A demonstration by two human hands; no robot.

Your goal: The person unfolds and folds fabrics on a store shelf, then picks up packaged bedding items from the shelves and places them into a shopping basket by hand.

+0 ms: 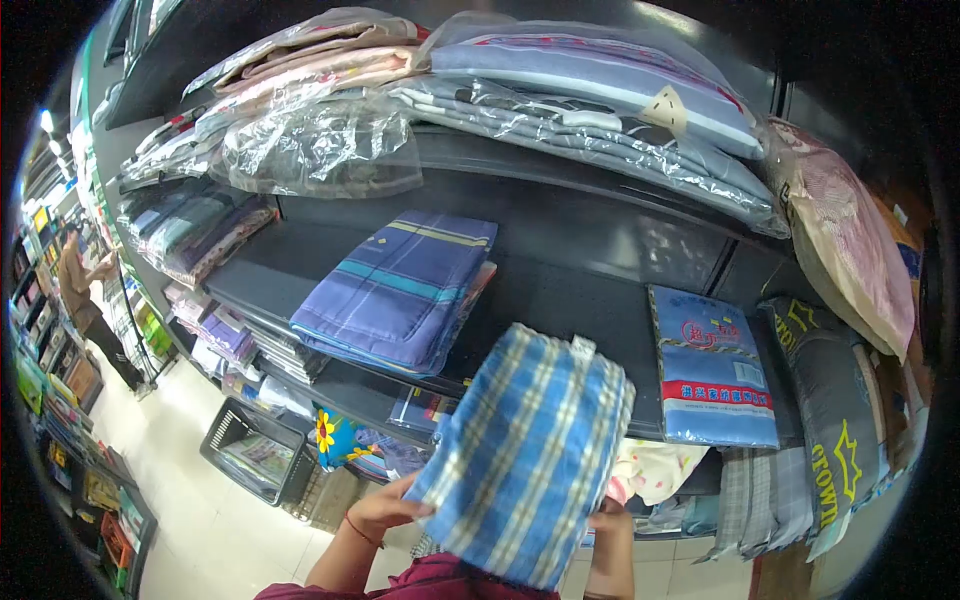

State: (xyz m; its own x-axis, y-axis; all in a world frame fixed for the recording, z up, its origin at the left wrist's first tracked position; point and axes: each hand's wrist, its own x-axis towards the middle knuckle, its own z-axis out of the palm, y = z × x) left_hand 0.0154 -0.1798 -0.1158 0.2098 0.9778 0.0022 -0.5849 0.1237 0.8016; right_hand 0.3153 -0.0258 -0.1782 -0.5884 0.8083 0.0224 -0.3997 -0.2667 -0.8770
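A folded blue, white and pale yellow checked cloth (530, 450) is held up between my two hands in front of the shelf. My left hand (388, 505) grips its lower left edge, with a thin red band round the wrist. At the lower right edge, my right hand (610, 518) is closed on the cloth, its fingers partly hidden. Behind the cloth, on the dark shelf (570, 260), lies a folded purple-blue cloth with teal and yellow stripes (400, 290). A blue packet with a red label band (712, 370) rests farther right.
Plastic-wrapped folded textiles (590, 90) fill the upper shelf. A pink cushion-like package (845, 230) and a grey CROWN package (830, 430) bulge out at the right. A dark basket (255, 450) stands on the floor. Down the aisle at the left is a person (85, 300).
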